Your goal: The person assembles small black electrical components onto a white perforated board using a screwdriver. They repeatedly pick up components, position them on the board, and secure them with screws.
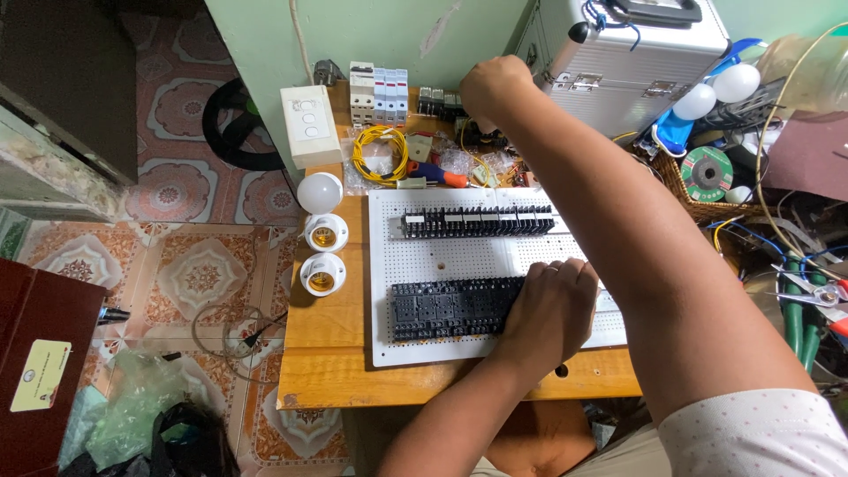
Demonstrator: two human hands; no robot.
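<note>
Left hand (549, 314) presses flat on the black terminal row (455, 307), holding nothing. Right hand (493, 88), fisted beyond it over small parts (481, 141); contents can't tell. Best keep the white board (389, 265) steady.

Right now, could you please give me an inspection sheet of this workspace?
Surface: wooden table, white perforated board on it.
Job's things: black relay bases in a lower row, terminal strip in an upper row.
Clutter: two lamp holders, bulb, switch box, breakers, basket.
Hands: left hand rests on the relay bases; right hand reaches to the table's far edge, fingers hidden.
Cables: yellow wire coil.
Surroundings: tiled floor, silver case.
</note>
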